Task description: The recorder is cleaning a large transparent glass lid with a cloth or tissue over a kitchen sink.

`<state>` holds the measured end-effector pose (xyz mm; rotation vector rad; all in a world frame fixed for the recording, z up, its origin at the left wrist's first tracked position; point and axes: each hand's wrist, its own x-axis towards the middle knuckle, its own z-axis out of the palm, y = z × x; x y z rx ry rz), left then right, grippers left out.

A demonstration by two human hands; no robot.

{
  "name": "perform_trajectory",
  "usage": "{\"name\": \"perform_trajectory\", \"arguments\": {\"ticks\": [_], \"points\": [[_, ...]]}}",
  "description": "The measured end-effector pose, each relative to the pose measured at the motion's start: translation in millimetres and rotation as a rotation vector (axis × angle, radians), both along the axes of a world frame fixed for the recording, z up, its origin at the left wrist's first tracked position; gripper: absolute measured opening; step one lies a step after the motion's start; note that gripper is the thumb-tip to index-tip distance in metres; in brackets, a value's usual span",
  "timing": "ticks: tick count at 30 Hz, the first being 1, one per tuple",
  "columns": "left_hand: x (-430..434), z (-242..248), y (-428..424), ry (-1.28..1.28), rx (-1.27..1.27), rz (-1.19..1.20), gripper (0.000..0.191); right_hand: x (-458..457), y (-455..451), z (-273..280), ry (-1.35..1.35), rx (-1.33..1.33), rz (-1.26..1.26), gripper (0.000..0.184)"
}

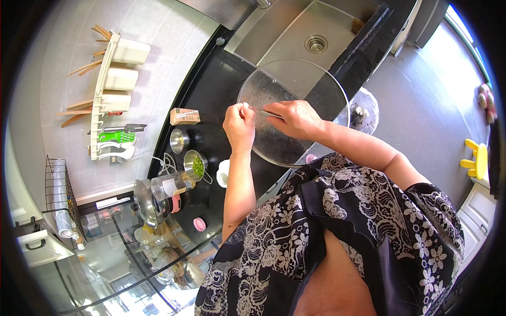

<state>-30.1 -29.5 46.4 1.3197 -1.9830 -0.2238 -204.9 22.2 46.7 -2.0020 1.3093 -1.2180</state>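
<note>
My left hand (239, 128) pinches a small white piece of food (246, 105) between thumb and fingertips, over the left rim of a round, clear glass board (292, 152). My right hand (296, 118) grips a slim metal knife (272, 114), its fingers stretched along it and its tip pointing at the left hand. Most of the handle is hidden in the palm. Under both hands the board shows wet specks. It spans the black counter (213, 89) and the near edge of the steel sink (288, 39).
Left on the counter are a small carton (185, 116), a steel bowl (180, 141), a steel bowl of chopped greens (195, 164), a clear jar (168, 186) and a pink lid (199, 224). A plastic waste bag (363, 112) hangs right of the board. A utensil rack (103, 94) lines the wall.
</note>
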Motion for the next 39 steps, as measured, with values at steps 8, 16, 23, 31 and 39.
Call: {"name": "perform_trajectory", "arguments": {"ticks": [8, 16, 23, 31, 39], "points": [[64.8, 6.4, -21.0, 0.812, 0.328, 0.369, 0.006, -8.4, -4.2, -2.5, -0.274, 0.358, 0.009, 0.03], [17.6, 27.1, 4.2, 0.923, 0.651, 0.141, 0.021, -7.3, -7.6, -1.0, -0.254, 0.351, 0.033, 0.029], [-5.5, 31.4, 10.6, 0.715, 0.715, -0.002, 0.026, -3.8, -2.5, 0.7, -0.129, 0.093, 0.02, 0.028], [-5.0, 37.7, 7.5, 1.154, 0.897, -0.123, 0.016, -8.4, -0.4, 2.1, -0.105, 0.091, 0.008, 0.027], [-8.8, 31.6, 8.3, 1.037, 0.809, -0.01, 0.012, -6.6, 1.0, 5.2, -0.106, 0.086, 0.004, 0.026]]}}
